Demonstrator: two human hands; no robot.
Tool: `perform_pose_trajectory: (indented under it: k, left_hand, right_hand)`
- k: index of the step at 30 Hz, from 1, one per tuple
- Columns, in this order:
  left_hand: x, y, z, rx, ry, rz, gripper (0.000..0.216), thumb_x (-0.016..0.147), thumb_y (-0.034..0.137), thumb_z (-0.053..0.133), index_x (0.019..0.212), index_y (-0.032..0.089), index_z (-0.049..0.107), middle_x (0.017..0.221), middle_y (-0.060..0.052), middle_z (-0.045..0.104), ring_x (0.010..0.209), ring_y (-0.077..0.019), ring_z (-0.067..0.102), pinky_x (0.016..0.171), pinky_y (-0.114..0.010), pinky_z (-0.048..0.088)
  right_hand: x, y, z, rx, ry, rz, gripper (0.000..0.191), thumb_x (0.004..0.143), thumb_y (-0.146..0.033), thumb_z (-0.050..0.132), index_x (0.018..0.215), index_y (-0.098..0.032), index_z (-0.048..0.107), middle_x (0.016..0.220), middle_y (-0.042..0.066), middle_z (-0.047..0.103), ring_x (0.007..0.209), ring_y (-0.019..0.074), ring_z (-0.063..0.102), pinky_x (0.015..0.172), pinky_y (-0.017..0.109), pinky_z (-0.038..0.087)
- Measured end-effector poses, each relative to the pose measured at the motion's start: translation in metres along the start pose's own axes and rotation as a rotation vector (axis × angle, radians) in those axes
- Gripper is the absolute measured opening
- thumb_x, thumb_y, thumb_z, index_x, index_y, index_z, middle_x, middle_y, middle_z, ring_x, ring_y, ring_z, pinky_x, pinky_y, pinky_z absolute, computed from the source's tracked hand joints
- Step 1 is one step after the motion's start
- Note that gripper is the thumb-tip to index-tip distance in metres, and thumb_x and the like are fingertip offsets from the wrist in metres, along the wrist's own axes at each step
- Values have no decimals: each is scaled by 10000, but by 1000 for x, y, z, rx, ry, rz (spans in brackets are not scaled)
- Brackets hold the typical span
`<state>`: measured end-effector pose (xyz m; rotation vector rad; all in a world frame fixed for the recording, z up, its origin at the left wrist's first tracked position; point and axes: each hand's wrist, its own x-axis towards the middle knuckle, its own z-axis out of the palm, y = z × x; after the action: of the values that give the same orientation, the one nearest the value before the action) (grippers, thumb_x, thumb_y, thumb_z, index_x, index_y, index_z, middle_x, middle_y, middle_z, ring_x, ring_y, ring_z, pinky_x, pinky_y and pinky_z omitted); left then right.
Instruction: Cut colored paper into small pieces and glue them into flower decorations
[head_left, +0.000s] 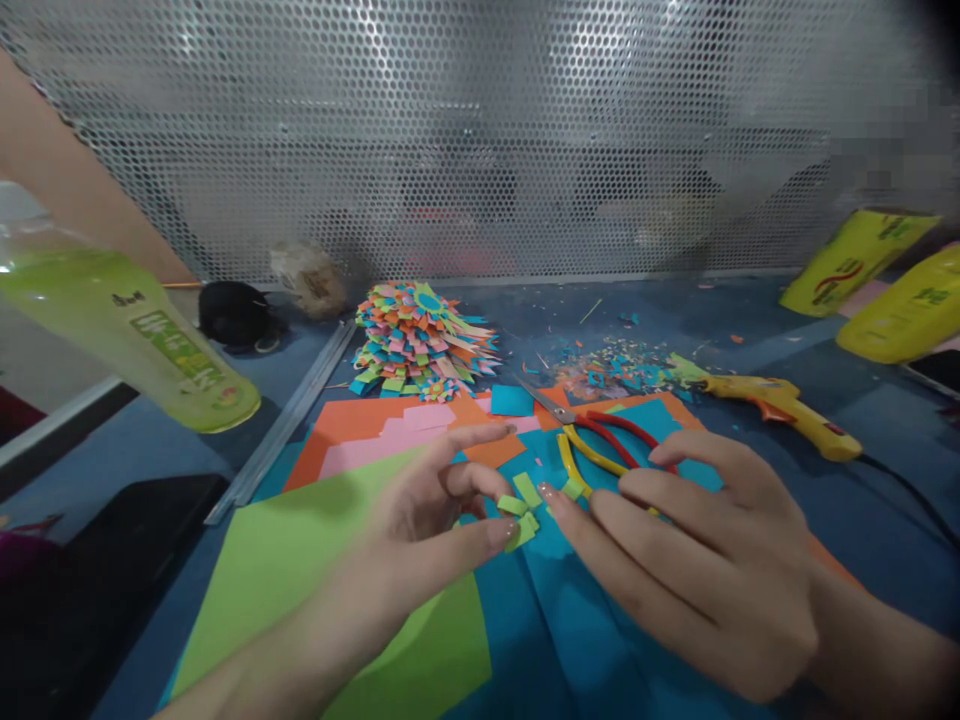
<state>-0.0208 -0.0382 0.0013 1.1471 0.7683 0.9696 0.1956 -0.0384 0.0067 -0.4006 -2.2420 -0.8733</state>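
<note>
My left hand (431,515) pinches a small folded green paper piece (522,510) between thumb and a curled finger, with the index finger stretched out above it. My right hand (697,560) reaches in from the right; its fingertips touch the same green piece. Both hands hover over blue paper sheets (555,620). Red-and-yellow handled scissors (600,445) lie just behind the fingers.
A green sheet (300,570), orange and pink sheets (360,435) lie left. A pile of finished colourful paper pieces (420,340) sits behind, scraps (615,365) beside it. A yellow glue gun (780,405) lies right. A green bottle (135,335) stands left; perforated metal wall (480,140) behind.
</note>
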Motion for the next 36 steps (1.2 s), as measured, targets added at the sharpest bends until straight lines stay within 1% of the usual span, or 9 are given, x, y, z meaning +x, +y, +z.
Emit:
perform_pose_trajectory:
  k: [5,11,15,20,23,26,30,33,36]
  left_hand:
    - [0,-1,0,-36,5,-21,433,727,194,728,1121,323,604,767,47,592,696,-55,512,652,-148,419]
    - [-1,2,0,-43,-18,-28,417,728,227,712,1123,318,612,819,20,594,742,-90,533,661,-179,428]
    - [-4,2,0,122,-3,60,445,728,218,708,1145,308,582,843,1,578,791,-128,530,691,-231,422]
    - [-8,1,-1,397,-5,214,462,815,203,628,1221,351,463,914,9,545,893,-130,515,839,-280,397]
    - [-11,3,2,504,64,277,488,834,196,604,1253,338,399,904,16,556,904,-132,524,918,-315,362]
    - [-13,5,6,617,158,342,487,823,183,609,1243,298,392,885,18,559,910,-137,530,963,-326,333]
    - [-12,4,7,751,211,446,450,814,141,601,1200,297,431,893,20,559,908,-134,534,930,-299,360]
    - [-11,3,5,768,216,455,476,804,130,607,1209,305,429,903,18,563,899,-136,543,896,-294,386]
    - [-11,3,4,760,217,441,466,800,131,610,1200,299,439,885,16,576,896,-144,556,915,-313,386]
  right_hand:
    - [3,-1,-5,5,-59,-4,226,853,-163,536,993,-99,701,742,27,712,646,178,597,652,423,451]
    - [0,-1,0,-1,-4,-29,250,866,-181,503,999,-101,699,746,38,697,645,178,587,647,423,443]
    - [0,-1,0,-2,-13,-10,246,870,-192,504,995,-107,699,753,39,685,656,177,583,658,423,444]
    - [1,-1,-3,-49,-18,0,242,875,-189,497,986,-116,699,761,35,694,646,174,574,654,416,440]
    - [1,0,-2,-75,-4,39,225,860,-148,503,961,-97,697,740,38,701,643,181,588,655,419,438]
    - [1,0,0,-78,1,48,218,854,-128,504,957,-83,690,727,44,709,646,195,605,654,428,435]
    - [4,-1,-1,-79,-49,42,216,856,-124,499,951,-86,689,716,36,722,641,188,618,662,422,448]
    - [6,-1,-4,-84,-88,50,221,861,-114,490,958,-93,688,720,33,724,651,185,627,662,422,458]
    - [7,-1,-4,-70,-70,42,212,855,-113,500,945,-85,689,715,36,717,640,187,625,647,427,459]
